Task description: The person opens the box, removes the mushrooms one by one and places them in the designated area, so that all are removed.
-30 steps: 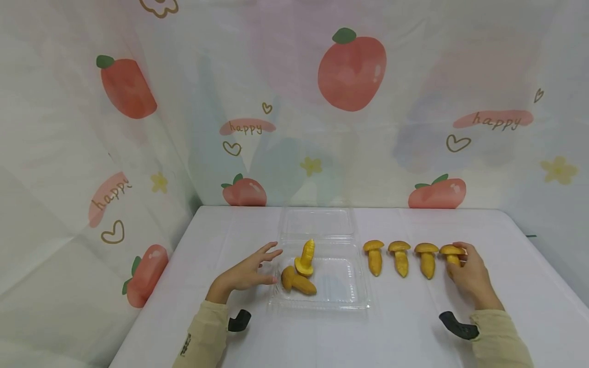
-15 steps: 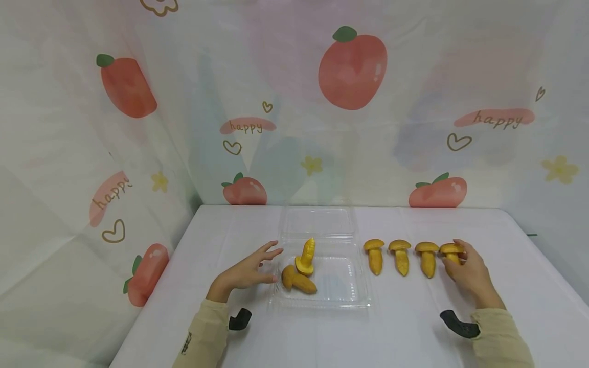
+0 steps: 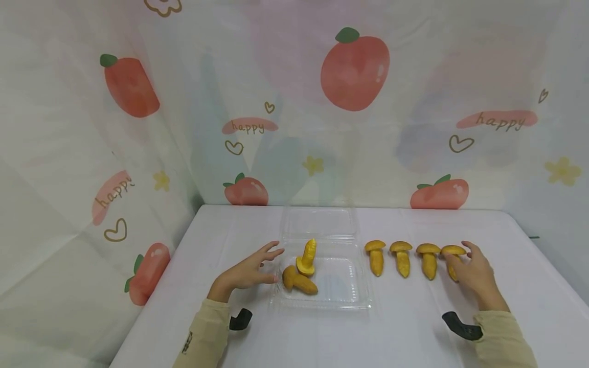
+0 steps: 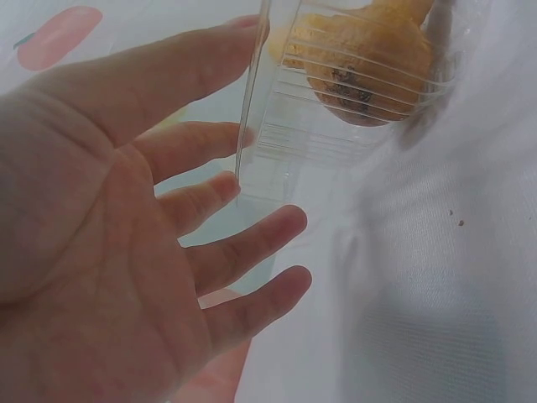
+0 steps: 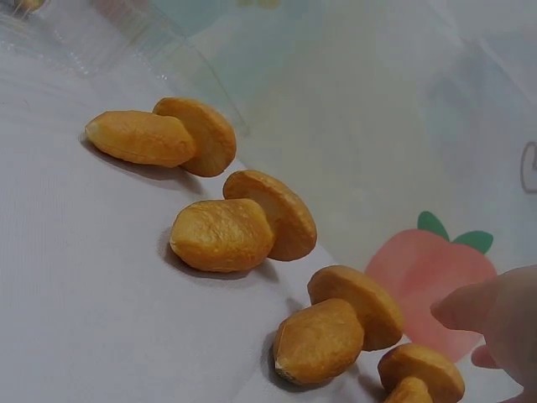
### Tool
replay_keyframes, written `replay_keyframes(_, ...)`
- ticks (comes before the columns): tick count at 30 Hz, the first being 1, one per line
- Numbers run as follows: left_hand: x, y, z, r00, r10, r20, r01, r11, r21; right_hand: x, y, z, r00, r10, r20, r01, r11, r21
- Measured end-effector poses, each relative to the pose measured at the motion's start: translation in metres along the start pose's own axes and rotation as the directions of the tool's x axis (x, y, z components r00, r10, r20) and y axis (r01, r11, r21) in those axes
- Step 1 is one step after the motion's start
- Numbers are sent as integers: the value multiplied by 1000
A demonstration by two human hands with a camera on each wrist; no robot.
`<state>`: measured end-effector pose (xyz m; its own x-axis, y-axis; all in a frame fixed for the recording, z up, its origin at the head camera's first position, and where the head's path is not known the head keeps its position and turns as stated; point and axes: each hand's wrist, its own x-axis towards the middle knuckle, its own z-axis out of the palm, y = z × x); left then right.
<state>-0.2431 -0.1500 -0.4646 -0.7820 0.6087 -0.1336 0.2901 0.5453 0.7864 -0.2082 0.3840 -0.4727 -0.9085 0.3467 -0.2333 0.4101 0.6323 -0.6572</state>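
Container (image 3: 338, 283) in head view: tray open, lid (image 3: 319, 223) folded back behind it, two mushrooms (image 3: 301, 282) lying in its left part, row of four to its right. Change: fingers of the right hand (image 3: 474, 271) have spread off the far-right mushroom (image 3: 453, 250), the one farthest from the container; half a second ago they were gathered around it. Its stem tip now shows, cap holds the same slot. Thumb overlaps it here; contact, can't tell. My read: grip is off, either a release or a regrip, and nothing is being carried. Piece lines up with the other three mushrooms (image 3: 402, 260). Left hand (image 3: 250, 268) unchanged: fingers apart, beside the container's left wall, holding nothing.

Room: container's right half and the table (image 3: 368, 337) in front of it. Tight: lid sits close to the table's far edge, backdrop (image 3: 294, 76) just past it; last two caps nearly meet.

Left wrist: fingers spread, thumb tip at the container's rim, touch unclear. Mushroom shows through the ribbed wall.

Right wrist: row runs away from the container; the visible fingers stand off the nearest cap. Thumb not identifiable.
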Motion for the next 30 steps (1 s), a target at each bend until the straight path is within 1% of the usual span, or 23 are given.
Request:
replay_keyframes(5,0,-1,0,1000,-5,-1,5,1000,-5,-2,-3,-1,999,-26,-44,25,1000,-19)
replay_keyframes(13,0,0,-1,1000,-4,-3,4,1000,6,-11,-19,-2,992,-62,-112,60,998,-19)
replay_keyframes(17,-1,0,-1,1000,1,0,-1,1000,11,-16,-26,0,987,-108,-121,106,994,-18)
replay_keyframes(23,-1,0,-1,1000,11,2,-11,1000,13,-21,-39,5,982,-159,-105,158,987,-23)
replay_keyframes(27,-1,-1,0,1000,12,4,-12,1000,13,-26,-46,11,967,-229,-109,226,973,-40)
replay_keyframes(30,-1,-1,0,1000,15,5,-15,1000,14,-31,-50,16,952,-286,-110,282,958,-46)
